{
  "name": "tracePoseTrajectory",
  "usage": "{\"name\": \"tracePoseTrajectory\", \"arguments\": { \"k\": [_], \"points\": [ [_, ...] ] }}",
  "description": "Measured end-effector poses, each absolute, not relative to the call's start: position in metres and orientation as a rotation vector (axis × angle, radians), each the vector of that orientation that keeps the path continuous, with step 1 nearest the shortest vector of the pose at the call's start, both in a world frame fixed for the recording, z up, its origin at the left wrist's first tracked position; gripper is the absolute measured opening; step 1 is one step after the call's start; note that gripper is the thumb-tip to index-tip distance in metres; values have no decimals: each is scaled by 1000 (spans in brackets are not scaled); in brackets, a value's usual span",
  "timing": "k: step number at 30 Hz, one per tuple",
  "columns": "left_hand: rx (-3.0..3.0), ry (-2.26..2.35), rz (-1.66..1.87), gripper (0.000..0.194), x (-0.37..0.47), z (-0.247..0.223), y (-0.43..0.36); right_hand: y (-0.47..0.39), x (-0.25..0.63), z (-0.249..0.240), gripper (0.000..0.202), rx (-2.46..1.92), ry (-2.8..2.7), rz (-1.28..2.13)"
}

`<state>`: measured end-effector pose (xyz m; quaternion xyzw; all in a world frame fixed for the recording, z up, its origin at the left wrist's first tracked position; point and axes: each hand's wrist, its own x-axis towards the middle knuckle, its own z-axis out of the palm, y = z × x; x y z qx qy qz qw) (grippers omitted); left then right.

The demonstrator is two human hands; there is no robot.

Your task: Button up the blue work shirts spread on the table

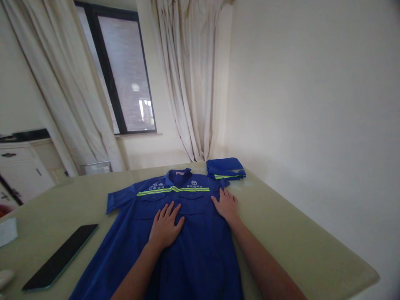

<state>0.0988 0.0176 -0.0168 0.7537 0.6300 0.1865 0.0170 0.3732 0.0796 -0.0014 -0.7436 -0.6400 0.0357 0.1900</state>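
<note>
A blue short-sleeved work shirt (190,233) lies front up on the table, its collar at the far end. A yellow-green reflective stripe and white print run across its chest. My left hand (165,225) rests flat on the shirt's middle below the chest pocket, fingers spread. At the shirt's right side, near the sleeve, my right hand (226,204) lies with its fingers stretched out on the cloth's edge. The left sleeve is spread out to the side; the right sleeve is partly hidden behind my right hand.
A folded blue garment (225,167) sits beyond the right shoulder. A dark flat slab (62,256) lies left of the shirt on the pale green table (281,233), with white paper (8,231) at the far left. The wall (312,104) borders the table's right side.
</note>
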Motion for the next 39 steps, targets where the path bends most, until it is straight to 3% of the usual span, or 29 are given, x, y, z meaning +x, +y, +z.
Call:
{"name": "tracePoseTrajectory", "arguments": {
  "k": [4,9,14,16,20,23,26,33,39],
  "points": [
    [2273,2038,562,60,105,-15,37,78,374,8,74,-2011,-1639,39],
    [2109,2078,702,61,109,-11,59,33,330,33,47,-1487,-1931,64],
    [2103,1999,878,42,96,-2,68,-15,284,19,70,-940,-2478,278],
    [2092,1979,960,43,87,1,65,-14,282,9,76,-975,-2542,353],
    [2070,1925,1014,44,78,-1,32,9,289,0,69,-1120,-2502,385],
    [2193,1798,876,39,84,-11,-10,30,289,1,62,-1181,-2468,361],
    [2310,1777,661,55,93,-21,-40,43,288,8,55,-1209,-2379,327],
    [2311,1865,567,52,85,-11,8,9,292,43,27,-825,-2277,252],
    [2270,1905,734,42,75,4,41,-14,274,20,54,-988,-2464,246]
  ]
}}
